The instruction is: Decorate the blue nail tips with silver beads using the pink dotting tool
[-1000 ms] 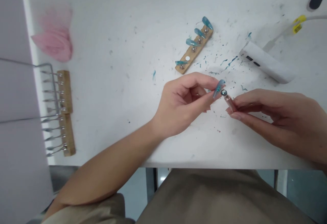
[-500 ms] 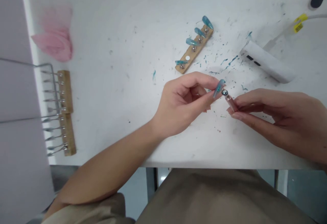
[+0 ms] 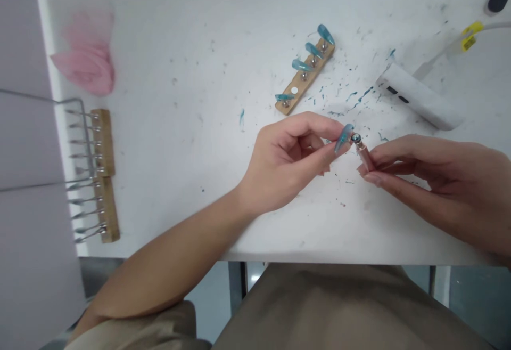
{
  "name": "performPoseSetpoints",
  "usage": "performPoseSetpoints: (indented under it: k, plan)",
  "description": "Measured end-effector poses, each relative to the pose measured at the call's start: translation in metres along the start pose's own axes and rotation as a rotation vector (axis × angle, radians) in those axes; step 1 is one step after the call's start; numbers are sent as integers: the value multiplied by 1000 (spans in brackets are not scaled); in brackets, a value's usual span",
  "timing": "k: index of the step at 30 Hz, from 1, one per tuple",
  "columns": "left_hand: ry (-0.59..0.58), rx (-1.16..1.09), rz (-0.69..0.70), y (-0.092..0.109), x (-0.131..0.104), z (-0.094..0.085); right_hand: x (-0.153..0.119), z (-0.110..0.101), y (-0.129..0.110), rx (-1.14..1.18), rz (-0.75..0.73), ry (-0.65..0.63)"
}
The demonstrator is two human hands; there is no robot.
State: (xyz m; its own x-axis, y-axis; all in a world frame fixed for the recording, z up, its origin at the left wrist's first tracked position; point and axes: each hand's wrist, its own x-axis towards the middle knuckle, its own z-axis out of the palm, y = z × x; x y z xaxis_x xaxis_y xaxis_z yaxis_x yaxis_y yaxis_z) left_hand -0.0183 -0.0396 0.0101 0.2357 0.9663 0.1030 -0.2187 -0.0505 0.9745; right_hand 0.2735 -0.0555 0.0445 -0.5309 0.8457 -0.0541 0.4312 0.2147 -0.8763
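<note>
Left hand [image 3: 285,166]: thumb and forefinger pinch a blue nail tip [image 3: 344,138], long, tapered, glossy, translucent, held above the bench. Right hand [image 3: 439,182]: slim rose-gold tool [image 3: 364,159] gripped between thumb and fingers, its shank smooth and metallic, its head round and shiny with a dark centre. Head sits just beside the nail tip; contact cannot be told.

Beyond the hands, a narrow wooden strip [image 3: 302,86] lies aslant, carrying four similar blue nails [image 3: 301,65] on rounded metal mounts; a flat white dot marks the wood between the lowest two. White tabletop [image 3: 179,126], matt, flecked with blue-green smears [image 3: 363,94]. Right of the strip: smooth white device [image 3: 425,102], elongated, two dark slots. Far left: pink folded piece [image 3: 90,73], soft-looking, near two wooden blocks [image 3: 106,145] bristling with slender metal stems.
</note>
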Motion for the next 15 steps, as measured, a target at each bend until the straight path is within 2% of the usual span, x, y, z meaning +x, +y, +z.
performPoseSetpoints:
  k: [4, 8, 15]
  plan:
    - [0, 24, 0, 1, -1, 0, 2, 1, -3, -35, -8, -57]
    - [-10, 7, -15, 1, 0, 0, -9, 0, 5, -116, 80, -115]
    - [-12, 5, 3, -1, 0, 0, -38, -10, 27, -185, 152, -46]
